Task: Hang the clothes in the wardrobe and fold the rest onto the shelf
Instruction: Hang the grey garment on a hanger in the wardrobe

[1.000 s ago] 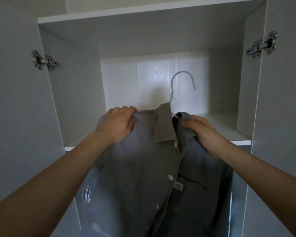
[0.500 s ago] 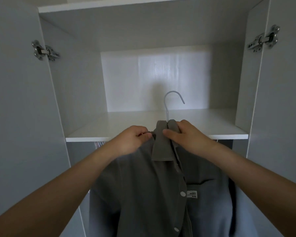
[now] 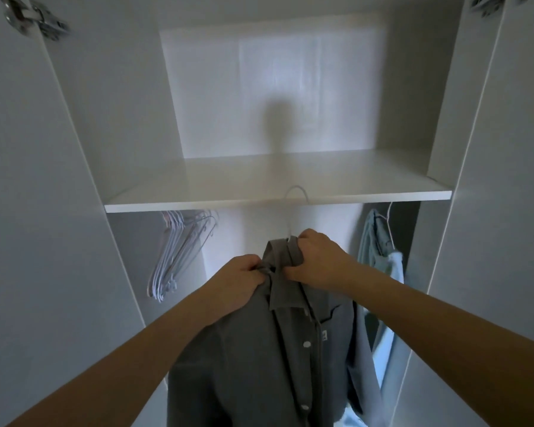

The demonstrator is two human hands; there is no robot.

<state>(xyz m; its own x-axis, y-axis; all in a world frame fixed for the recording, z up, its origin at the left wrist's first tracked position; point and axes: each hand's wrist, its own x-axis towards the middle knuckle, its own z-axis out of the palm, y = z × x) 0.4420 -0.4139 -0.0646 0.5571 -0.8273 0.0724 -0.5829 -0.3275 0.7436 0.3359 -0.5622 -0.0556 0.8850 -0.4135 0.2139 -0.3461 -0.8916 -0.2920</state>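
Both hands hold the shirt (image 3: 259, 349) at its top. The left hand (image 3: 241, 282) pinches the cloth just left of the collar. The right hand (image 3: 316, 260) wraps its fingers round the collar, right where the hanger (image 3: 295, 211) comes out. The two hands almost touch.

The shirt hangs straight down from the hands, long and loose, in front of the wardrobe (image 3: 59, 211). The hanger's hook sticks straight up above the right hand. Its tip pokes in front of the edge of the shelf (image 3: 198, 203). The rail must be under that shelf, but it cannot be seen. So the hook needs to go lower, then in under the shelf. The right hand is nearer the hook and will likely guide it.

To the left, empty hangers (image 3: 179, 251) dangle in a bunch. To the right, a blue garment (image 3: 379, 251) already hangs.

A moment ago the shirt was higher, with the hook up in front of the shelf's back wall. Now it has come down, and the space under the shelf shows.
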